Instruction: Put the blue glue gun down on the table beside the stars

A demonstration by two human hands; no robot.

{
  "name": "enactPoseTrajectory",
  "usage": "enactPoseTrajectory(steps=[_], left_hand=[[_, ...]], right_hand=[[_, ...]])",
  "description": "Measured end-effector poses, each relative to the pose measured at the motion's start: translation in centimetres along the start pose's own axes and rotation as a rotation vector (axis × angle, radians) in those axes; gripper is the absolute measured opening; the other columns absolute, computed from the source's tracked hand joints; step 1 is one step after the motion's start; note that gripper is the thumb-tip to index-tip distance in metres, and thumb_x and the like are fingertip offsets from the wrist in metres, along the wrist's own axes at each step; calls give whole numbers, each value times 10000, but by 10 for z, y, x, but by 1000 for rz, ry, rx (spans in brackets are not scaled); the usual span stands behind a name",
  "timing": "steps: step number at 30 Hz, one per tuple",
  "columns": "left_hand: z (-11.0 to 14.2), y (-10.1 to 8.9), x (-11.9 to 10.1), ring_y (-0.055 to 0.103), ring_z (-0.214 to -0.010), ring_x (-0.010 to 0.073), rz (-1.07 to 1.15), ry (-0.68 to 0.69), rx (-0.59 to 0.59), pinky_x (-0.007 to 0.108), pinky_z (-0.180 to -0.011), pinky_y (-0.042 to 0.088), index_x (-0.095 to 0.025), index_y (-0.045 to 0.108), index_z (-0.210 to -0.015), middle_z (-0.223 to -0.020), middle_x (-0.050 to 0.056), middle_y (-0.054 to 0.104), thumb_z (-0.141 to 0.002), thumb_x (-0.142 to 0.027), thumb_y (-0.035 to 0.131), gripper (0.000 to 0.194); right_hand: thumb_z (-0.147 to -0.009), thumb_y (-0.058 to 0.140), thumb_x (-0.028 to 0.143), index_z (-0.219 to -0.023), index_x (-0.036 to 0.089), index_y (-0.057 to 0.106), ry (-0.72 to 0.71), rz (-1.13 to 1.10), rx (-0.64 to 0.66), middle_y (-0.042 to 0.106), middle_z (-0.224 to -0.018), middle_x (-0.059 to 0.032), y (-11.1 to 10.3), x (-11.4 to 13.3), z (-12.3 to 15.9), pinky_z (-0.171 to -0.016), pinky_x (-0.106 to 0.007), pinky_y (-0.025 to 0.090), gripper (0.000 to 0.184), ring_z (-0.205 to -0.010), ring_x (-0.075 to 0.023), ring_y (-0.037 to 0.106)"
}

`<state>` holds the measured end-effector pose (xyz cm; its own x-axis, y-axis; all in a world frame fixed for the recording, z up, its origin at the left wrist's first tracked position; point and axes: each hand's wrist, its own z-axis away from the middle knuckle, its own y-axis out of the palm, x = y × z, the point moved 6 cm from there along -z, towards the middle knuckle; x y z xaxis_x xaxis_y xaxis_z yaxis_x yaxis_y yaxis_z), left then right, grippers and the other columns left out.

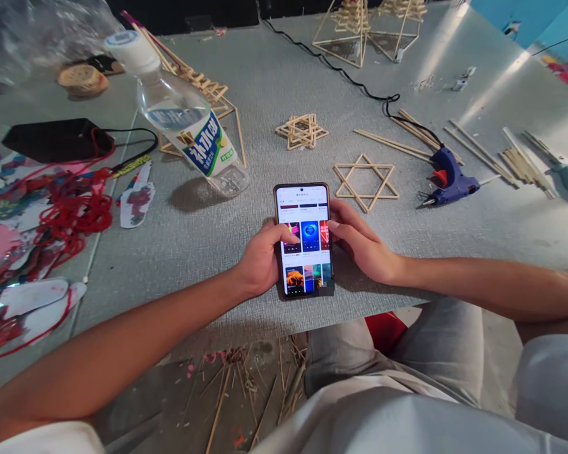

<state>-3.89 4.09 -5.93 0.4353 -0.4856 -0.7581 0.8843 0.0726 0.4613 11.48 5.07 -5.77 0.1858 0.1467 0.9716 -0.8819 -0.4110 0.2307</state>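
Note:
A smartphone [304, 255] with a lit screen of colourful thumbnails is held upright between both hands over the table's near edge. My left hand [261, 260] grips its left side, the thumb lying over the screen. From the right, my right hand [362, 243] closes on the other side, its thumb at the screen's edge. Beyond the phone lie a flat six-pointed star of sticks [366, 181] and a smaller layered stick star [303, 131]. A blue glue gun [454, 176] rests on its side to the right, near several loose sticks [483, 154].
A clear plastic bottle [194, 132] with a white cap stands left of centre, a stick frame [239, 132] behind it. Red cord [76, 221] and paper cutouts pile up at left. Pliers [565, 167] lie far right. A black cable [331, 60] crosses the back, near more stick frames [362, 44].

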Motion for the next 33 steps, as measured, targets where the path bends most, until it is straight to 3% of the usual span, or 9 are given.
enactPoseTrajectory(steps=[5,12,18,24,33], left_hand=[[3,0,0,775,-839,255,-78,-9,-62,398,-732,675,-187,784,-1019,-937,39,844,-483,-325,980,587],[1,-5,2,754,-843,242,-9,-53,-108,390,-782,674,-187,771,-892,-888,51,834,-476,-340,887,458],[1,-1,2,774,-873,264,6,-52,-33,416,-834,680,-168,832,-988,-952,70,862,-513,-334,858,503],[-3,-4,6,822,-944,331,34,-5,77,548,-1001,690,-174,827,-1073,-1056,103,879,-689,-348,821,422],[-4,-6,7,833,-995,346,27,-9,65,551,-1023,687,-166,825,-1103,-1087,111,880,-711,-374,854,445]], right_hand=[[-1058,624,437,-1499,283,555,4,-6,13,744,-1527,-66,1,1,0,-1313,-507,507,472,-1408,-256,690],[-1065,631,447,-1502,275,548,4,3,5,734,-1533,-67,0,-2,0,-1270,-491,530,477,-1387,-249,686],[-1067,634,463,-1526,285,558,6,-2,5,731,-1547,-62,-1,-5,1,-1277,-482,538,498,-1430,-252,668],[-1072,635,471,-1534,289,569,12,-2,-3,714,-1576,-62,-1,-4,1,-1312,-504,511,501,-1455,-259,653],[-1073,623,437,-1521,286,576,21,15,-11,735,-1518,-58,-2,-2,1,-1262,-483,546,475,-1405,-253,669]])
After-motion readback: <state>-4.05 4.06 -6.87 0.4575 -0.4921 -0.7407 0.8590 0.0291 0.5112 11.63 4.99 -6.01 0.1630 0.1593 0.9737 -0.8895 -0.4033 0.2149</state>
